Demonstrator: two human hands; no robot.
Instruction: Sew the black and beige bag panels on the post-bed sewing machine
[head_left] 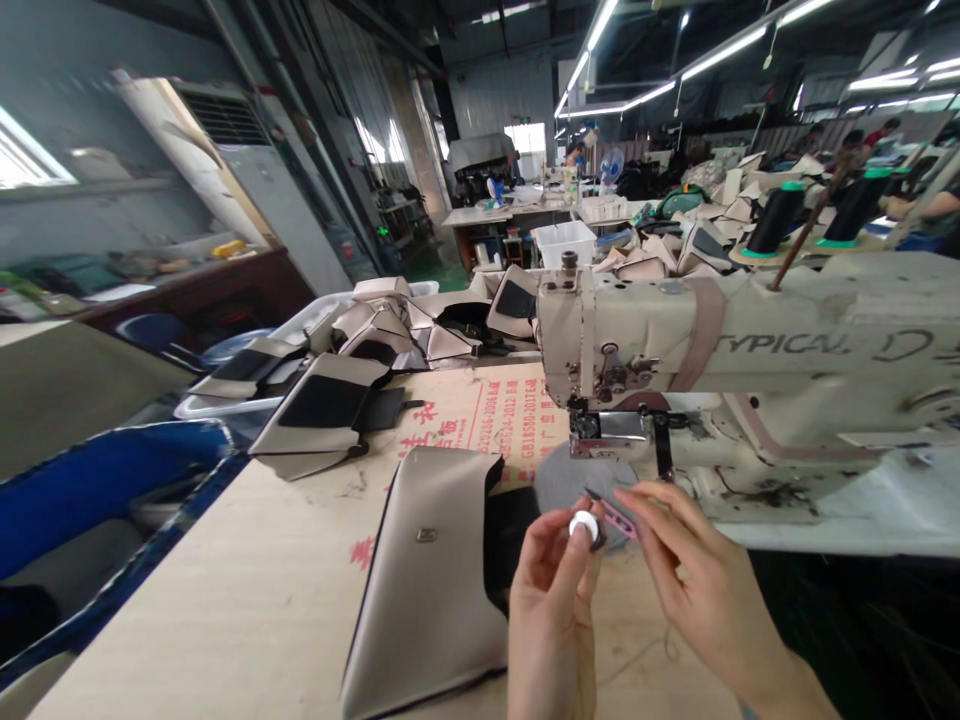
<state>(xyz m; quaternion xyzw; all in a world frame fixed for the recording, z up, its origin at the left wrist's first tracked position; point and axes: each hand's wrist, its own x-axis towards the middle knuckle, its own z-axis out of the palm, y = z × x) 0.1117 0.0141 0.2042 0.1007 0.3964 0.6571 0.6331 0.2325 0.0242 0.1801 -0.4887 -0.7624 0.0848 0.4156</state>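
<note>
My left hand [551, 580] pinches a small white round bobbin [584, 526] between thumb and fingers, just in front of the sewing machine's needle area [600, 425]. My right hand [694, 570] is beside it, fingers curled around a thin pink tool [619, 517] whose dark tip points at the bobbin. Left of my hands a beige leather bag piece [427, 580] with a small metal emblem lies flat on the wooden table [247, 600]. A grey round pad [562, 478] sits under the presser foot.
The cream sewing machine [750, 350] fills the right side, with black thread cones [776, 218] behind it. Stacks of beige and black bag parts [330, 400] lie at the table's far left. A blue chair [97, 480] stands left. Other workers sit far back.
</note>
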